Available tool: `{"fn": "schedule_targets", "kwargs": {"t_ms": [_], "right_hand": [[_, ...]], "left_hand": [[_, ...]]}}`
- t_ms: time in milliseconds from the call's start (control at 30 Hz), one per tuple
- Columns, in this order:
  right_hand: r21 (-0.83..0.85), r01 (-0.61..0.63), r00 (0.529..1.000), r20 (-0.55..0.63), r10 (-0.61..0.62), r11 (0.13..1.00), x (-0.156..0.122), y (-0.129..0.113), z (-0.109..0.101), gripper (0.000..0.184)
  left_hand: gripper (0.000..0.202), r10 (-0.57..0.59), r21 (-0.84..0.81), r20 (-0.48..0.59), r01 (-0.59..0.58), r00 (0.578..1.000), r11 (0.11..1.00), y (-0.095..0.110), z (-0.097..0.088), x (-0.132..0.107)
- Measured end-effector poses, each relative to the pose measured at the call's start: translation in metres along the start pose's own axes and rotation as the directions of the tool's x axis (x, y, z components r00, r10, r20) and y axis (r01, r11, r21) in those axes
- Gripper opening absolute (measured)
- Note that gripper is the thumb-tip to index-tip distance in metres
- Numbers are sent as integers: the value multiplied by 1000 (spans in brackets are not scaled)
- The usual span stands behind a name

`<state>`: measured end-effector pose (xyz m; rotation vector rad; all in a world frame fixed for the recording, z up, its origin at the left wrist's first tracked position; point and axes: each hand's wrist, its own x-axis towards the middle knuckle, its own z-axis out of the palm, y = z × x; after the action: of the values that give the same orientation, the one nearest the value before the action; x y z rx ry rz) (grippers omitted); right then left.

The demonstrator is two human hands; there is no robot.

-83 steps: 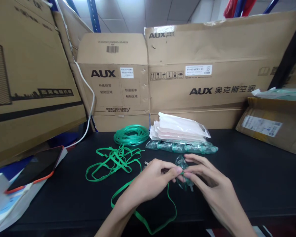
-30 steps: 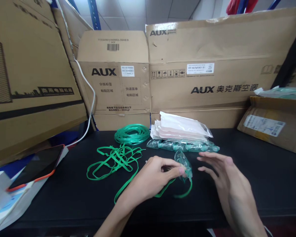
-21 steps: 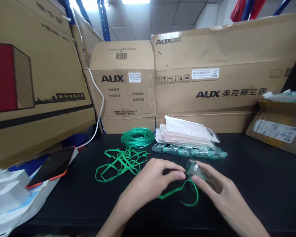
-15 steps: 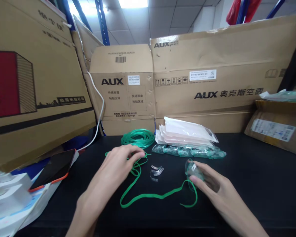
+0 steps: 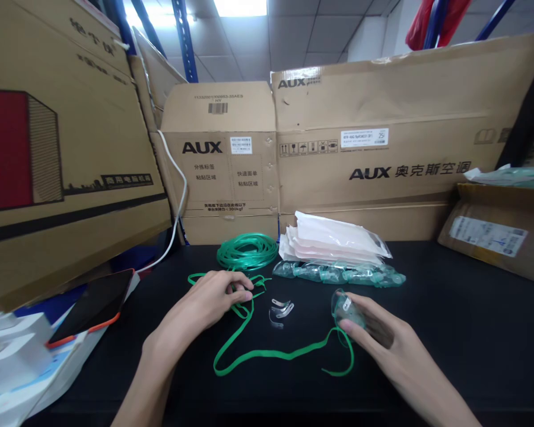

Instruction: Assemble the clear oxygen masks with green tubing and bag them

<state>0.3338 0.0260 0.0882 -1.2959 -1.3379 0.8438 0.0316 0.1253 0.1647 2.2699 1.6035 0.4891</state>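
Strap fitting: my right hand (image 5: 374, 332) grips the clear mask (image 5: 347, 308); my left hand (image 5: 213, 295) curls loosely over the tangled green straps (image 5: 244, 290), to single one out.

Middle carton (image 5: 225, 163): "AUX" in black, "分拣标签 粘贴区域" and "快递面单 粘贴区域" below it, plus barcode stickers too small to read. Long carton (image 5: 382, 148): "AUX 奥克斯空调" on the face, small "AUX" on the top flap, a row of handling pictograms, and a white label ending in "25". Left carton (image 5: 48, 130) and right-hand parcel label (image 5: 487, 234): print not legible.
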Motion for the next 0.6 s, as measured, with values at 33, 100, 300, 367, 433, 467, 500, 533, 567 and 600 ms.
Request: {"fn": "schedule_targets", "kwargs": {"t_ms": [33, 100, 300, 367, 433, 467, 500, 533, 567, 600], "right_hand": [[-1, -3, 1000, 5, 3, 1000, 0, 1, 0, 55], [1, -15, 1000, 18, 15, 1000, 0, 2, -1, 55], [39, -28, 997, 76, 25, 999, -1, 1, -2, 53], [66, -23, 997, 75, 19, 998, -1, -1, -2, 52], [91, -14, 998, 64, 8, 996, -1, -3, -2, 51], [100, -9, 998, 59, 3, 995, 0, -4, -2, 50], [108, -4, 998, 60, -3, 994, 0, -6, -2, 48], [115, 1, 998, 62, -9, 993, 0, -7, -2, 47], [123, 7, 998, 67, -15, 992, 0, -9, -2, 45], [130, 8, 997, 74, -18, 991, -1, -10, -2, 43]], "left_hand": [[22, 6, -9, 0, -6, 1000, 1000, 3, -1, 0], [23, 14, -28, -3, -14, 1000, 1000, 8, -4, -2], [26, 69, -159, -25, -72, 997, 985, 26, -3, -4], [27, 90, -225, -32, -95, 995, 970, 31, 0, -4], [29, 106, -303, -29, -110, 994, 947, 35, 3, -4], [30, 112, -345, -26, -114, 993, 932, 37, 4, -4], [32, 116, -386, -22, -115, 993, 915, 39, 4, -4], [33, 116, -427, -17, -112, 993, 897, 40, 5, -3], [34, 112, -465, -13, -105, 994, 879, 42, 5, -3], [35, 105, -497, -10, -96, 994, 862, 44, 6, -3]]}}
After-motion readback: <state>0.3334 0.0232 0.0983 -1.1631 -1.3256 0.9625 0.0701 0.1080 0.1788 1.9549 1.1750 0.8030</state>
